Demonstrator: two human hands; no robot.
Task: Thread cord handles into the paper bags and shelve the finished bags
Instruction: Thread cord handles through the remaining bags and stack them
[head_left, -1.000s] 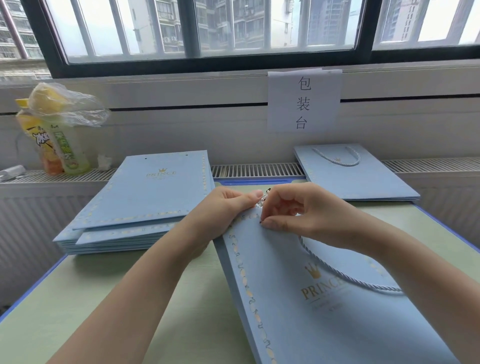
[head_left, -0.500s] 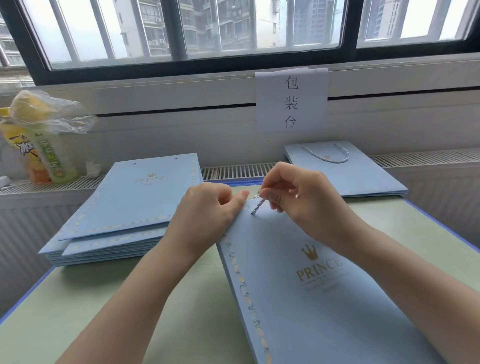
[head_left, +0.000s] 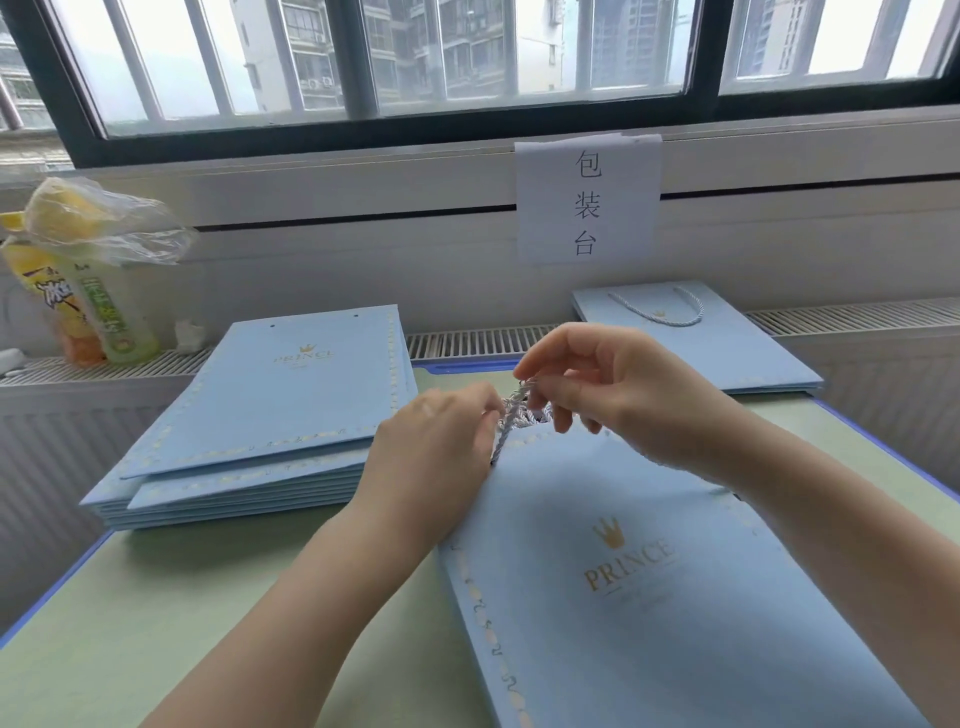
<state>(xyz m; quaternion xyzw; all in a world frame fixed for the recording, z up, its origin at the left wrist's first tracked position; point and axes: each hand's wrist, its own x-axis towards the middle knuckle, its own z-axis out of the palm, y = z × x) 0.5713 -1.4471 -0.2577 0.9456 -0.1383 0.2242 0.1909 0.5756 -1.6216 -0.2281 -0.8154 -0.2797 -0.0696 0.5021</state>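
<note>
While the cord (head_left: 511, 423) is pinched at its tip by the right hand (head_left: 613, 395), it rises from the top edge of the bag (head_left: 649, 597) lying flat below the grip, likely so the end can be knotted or drawn through the hole. The left hand (head_left: 436, 447) presses beside the cord, apparently steadying the bag edge; whether it also grips the cord cannot be determined. Left of the grip lies the unthreaded stack (head_left: 270, 410); beyond, to the right, a finished bag (head_left: 691, 343).
</note>
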